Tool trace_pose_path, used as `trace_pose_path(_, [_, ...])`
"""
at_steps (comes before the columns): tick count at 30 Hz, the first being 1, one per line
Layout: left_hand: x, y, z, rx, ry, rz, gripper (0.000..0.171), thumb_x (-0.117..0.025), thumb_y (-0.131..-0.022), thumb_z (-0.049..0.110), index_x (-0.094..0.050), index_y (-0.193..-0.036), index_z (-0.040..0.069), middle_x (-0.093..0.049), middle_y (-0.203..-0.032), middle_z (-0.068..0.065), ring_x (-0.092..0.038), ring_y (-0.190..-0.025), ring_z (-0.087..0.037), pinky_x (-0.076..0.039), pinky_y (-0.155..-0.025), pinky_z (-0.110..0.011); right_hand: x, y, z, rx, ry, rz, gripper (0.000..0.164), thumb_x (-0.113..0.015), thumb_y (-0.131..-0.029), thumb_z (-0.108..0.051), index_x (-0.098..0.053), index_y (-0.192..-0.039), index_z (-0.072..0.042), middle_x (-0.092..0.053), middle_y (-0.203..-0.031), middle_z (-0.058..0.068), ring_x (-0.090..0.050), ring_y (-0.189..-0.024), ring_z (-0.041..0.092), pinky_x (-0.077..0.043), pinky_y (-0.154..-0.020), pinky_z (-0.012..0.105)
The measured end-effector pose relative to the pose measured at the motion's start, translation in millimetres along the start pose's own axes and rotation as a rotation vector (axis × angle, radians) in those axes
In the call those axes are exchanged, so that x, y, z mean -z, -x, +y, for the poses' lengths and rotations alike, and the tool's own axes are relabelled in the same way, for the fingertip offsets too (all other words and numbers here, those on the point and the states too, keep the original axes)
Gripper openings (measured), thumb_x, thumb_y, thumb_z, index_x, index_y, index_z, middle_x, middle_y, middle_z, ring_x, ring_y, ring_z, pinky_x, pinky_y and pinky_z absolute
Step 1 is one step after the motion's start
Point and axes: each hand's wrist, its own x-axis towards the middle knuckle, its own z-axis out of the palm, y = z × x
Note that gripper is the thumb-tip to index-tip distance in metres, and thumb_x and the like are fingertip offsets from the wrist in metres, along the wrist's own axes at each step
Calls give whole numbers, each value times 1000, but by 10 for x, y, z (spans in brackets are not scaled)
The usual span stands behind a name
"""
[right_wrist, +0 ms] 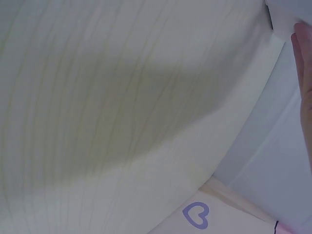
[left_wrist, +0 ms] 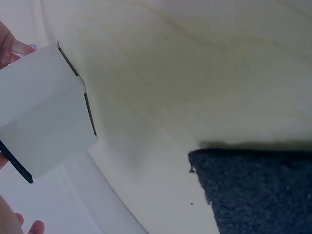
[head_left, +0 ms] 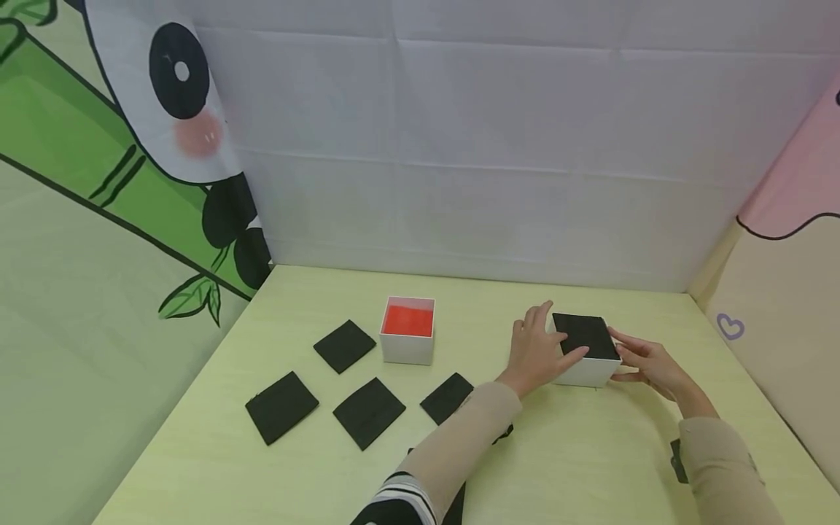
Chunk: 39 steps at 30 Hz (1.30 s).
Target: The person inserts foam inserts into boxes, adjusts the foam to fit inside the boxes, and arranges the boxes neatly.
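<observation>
1. The white box stands at the surface's far right, near wall facing the person; it looks almost square, so I cannot tell a long axis.
2. A black square lies across its top, hiding the inside.
3. The left hand, fingers spread, hides most of the left wall; the right hand touches the right wall with extended fingers.
4. Left, a second box shows red inside.
5. The left sleeve partly hides several black pieces.
</observation>
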Motion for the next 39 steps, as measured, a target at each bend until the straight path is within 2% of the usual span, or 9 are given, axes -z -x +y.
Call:
trace_pose_path(3, [-28,21,-17,-1,-3,-55,48,-40,-80,68,-68,-102,35,-30,-139,-3,-27,-122,-16,-33,-83,-29,10,8,21,-1,-3,0,42,-40,-95,-4,-42,-133,-21,-57,-109,-14,-60,-92,11,-49,-71,41])
trace_pose_path(9, [-70,18,-18,-17,-33,-99,50,-44,-75,71,-63,-109,40,-27,-141,-2,-27,-123,-17,-34,-82,-29,19,11,43,11,-13,-13,42,-38,-95,-3,-44,-133,-22,-57,-109,-13,-60,-92,11,-49,-71,41])
trace_pose_path(13, [-81,-12,1,-18,-24,-153,51,-42,-75,72,-61,-112,40,-22,-144,-2,-24,-125,-18,-33,-86,-32,29,13,41,7,-7,-12,43,-38,-95,-4,-43,-133,-23,-57,-109,-14,-60,-92,11,-49,-70,41])
trace_pose_path(22, [-143,-63,68,-18,-60,-247,55,-35,-75,75,-60,-112,43,-17,-145,-2,-20,-126,-19,-31,-88,-36,40,7,46,-19,61,16,42,-40,-95,-8,-34,-137,-12,-57,-110,-14,-60,-91,11,-49,-71,43])
trace_pose_path(25, [-168,-63,77,-33,-83,-241,58,-33,-75,76,-59,-114,42,-18,-144,-3,-20,-126,-20,-30,-89,-36,39,7,44,-27,78,21,43,-42,-95,-9,-33,-137,-11,-57,-110,-13,-60,-91,11,-48,-72,45])
trace_pose_path(28, [-151,-77,71,-32,-123,-180,61,-33,-76,75,-59,-116,37,-22,-143,-4,-22,-126,-20,-31,-90,-37,39,6,38,-11,85,10,44,-41,-95,-9,-31,-137,-9,-58,-110,-11,-60,-91,11,-47,-72,46])
trace_pose_path(31, [-108,-113,53,-23,-158,-133,64,-33,-75,75,-63,-111,32,-25,-142,-5,-21,-127,-21,-30,-92,-38,43,5,25,-2,82,4,44,-40,-95,-8,-30,-138,-9,-58,-110,-11,-60,-92,11,-47,-72,46])
trace_pose_path(35, [-82,-172,39,-32,-182,-177,69,-30,-74,78,-66,-103,27,-19,-145,-7,-14,-131,-24,-27,-97,-42,34,7,6,-7,66,6,43,-41,-95,-8,-33,-138,-12,-58,-110,-9,-60,-92,11,-47,-72,47])
trace_pose_path(39, [-88,-224,44,-28,-219,-230,78,-25,-71,81,-63,-109,24,-9,-147,-9,-5,-133,-25,-22,-100,-46,32,1,20,-12,76,10,44,-41,-95,-9,-32,-138,-13,-59,-108,-9,-60,-91,12,-47,-72,47])
